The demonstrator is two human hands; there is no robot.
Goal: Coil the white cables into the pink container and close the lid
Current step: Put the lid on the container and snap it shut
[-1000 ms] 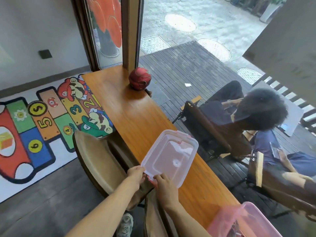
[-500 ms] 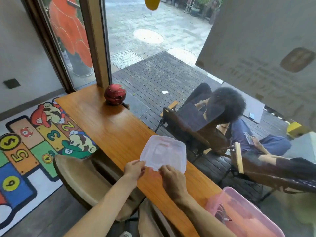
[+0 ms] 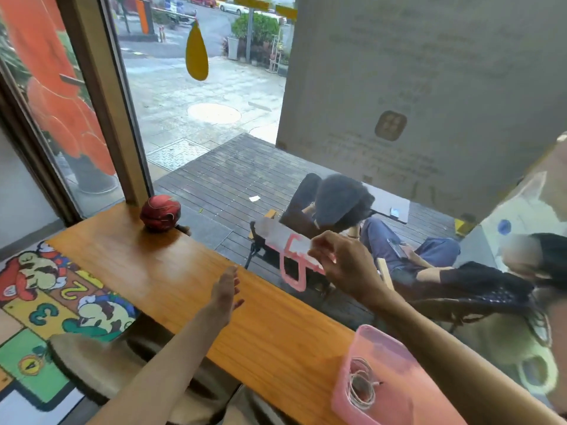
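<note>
left hand (image 3: pixel 225 289) off, blurred lid (image 3: pixel 291 250) apparently lifted

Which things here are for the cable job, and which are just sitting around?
For the job: pink container, white cables coiled inside it, lid held up in the right hand, open left hand.

Just around: red ball on the counter, stool, colourful rug.

Warm orange-brown wood grain runs along the tabletop (image 3: pixel 171 271). Pink box (image 3: pixel 395 391) bottom right, white cables (image 3: pixel 362 388) coiled pale inside. The lid (image 3: pixel 291 253) up top shows translucent white with pink clips, blurred. A red ball (image 3: pixel 160 212) with darker streaks sits far back. The mat (image 3: pixel 46 308) bursts with green, yellow, red and blue cartoon squares.
</note>
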